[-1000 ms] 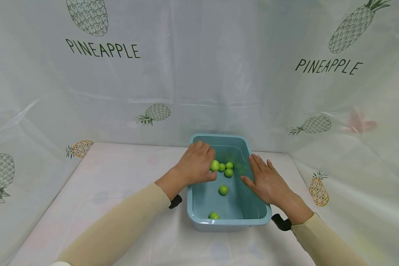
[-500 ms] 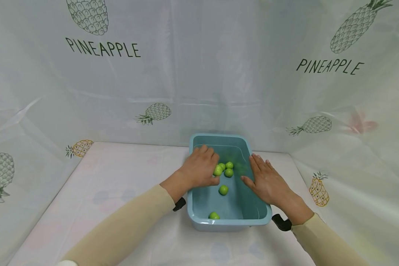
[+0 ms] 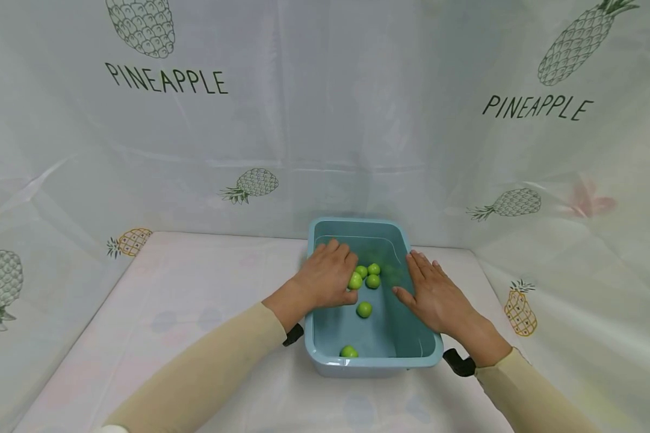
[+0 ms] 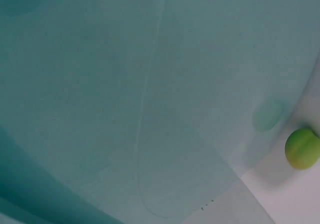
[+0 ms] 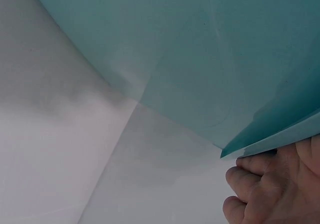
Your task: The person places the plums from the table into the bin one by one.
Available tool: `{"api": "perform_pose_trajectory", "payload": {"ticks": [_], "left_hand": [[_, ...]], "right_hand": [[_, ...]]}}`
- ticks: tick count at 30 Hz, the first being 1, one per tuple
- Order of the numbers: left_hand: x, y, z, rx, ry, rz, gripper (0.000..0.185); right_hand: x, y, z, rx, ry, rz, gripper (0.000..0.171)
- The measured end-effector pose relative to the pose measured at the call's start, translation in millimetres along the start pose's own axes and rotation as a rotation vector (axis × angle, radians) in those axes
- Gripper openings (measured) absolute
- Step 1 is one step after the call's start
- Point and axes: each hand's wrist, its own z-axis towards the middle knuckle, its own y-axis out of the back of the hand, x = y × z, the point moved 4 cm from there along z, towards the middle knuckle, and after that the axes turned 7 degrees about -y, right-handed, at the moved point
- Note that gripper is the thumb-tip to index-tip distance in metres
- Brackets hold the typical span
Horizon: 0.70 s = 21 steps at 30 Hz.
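Note:
A teal plastic tub (image 3: pixel 374 364) stands on the white table and holds several small green balls. My left hand (image 3: pixel 342 278) reaches over the tub's left wall, its fingers curled over one green ball (image 3: pixel 355 281) with the thumb below it. Three more balls (image 3: pixel 373 274) cluster just right of it. One ball (image 3: pixel 364 309) lies mid-floor and another (image 3: pixel 349 351) sits by the near wall. My right hand (image 3: pixel 422 282) lies on the right rim with straight fingers and its thumb inside. The left wrist view shows the tub wall (image 4: pixel 125 94) and one green ball (image 4: pixel 301 148).
A pineapple-print sheet (image 3: pixel 325 120) hangs behind and to both sides, and covers the table (image 3: pixel 195 300). The tub sits close to the back drape. In the right wrist view the tub's outer wall (image 5: pixel 200 49) fills the frame, with part of my hand (image 5: pixel 270 189) under its rim.
My left hand has slid slightly toward me and deeper into the tub, the green ball moving with it. The right hand and the other balls have stayed put.

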Motion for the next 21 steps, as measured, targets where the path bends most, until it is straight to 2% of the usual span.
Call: {"api": "perform_pose_trajectory", "payload": {"ticks": [8,21], "left_hand": [[-0.5,-2.3,-0.5,0.034,0.006,-0.002,0.052],[-0.5,-6.8,0.8,0.050,0.021,-0.024,0.053]], "right_hand": [[-0.1,0.0,0.7,0.002,0.001,0.000,0.083],[-0.1,-0.2,0.5,0.001,-0.003,0.007,0.084]]}}
